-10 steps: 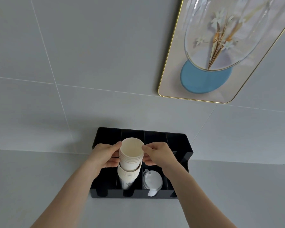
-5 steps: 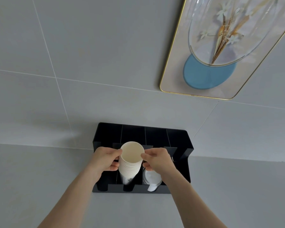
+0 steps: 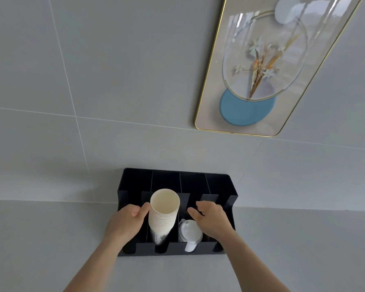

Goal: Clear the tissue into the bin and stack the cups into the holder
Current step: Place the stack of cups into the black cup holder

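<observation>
A stack of cream paper cups [image 3: 163,211] stands in the second slot from the left of the black cup holder [image 3: 217,182], which sits against the wall. My left hand [image 3: 126,223] rests beside the stack, thumb touching its upper left side, fingers loosely curled. My right hand [image 3: 212,220] hovers to the right of the stack, fingers spread and off the cups, above the third slot. No tissue or bin is in view.
White plastic lids [image 3: 190,233] lie in the holder's third slot, under my right hand. The holder's far left and far right slots look empty. A gold-framed picture [image 3: 268,66] hangs on the grey tiled wall above right. The grey counter [image 3: 40,249] extends on both sides.
The cup stack went down fully into its slot onto the lower cups. My right hand has let go and moved right; my left hand has loosened its grip.
</observation>
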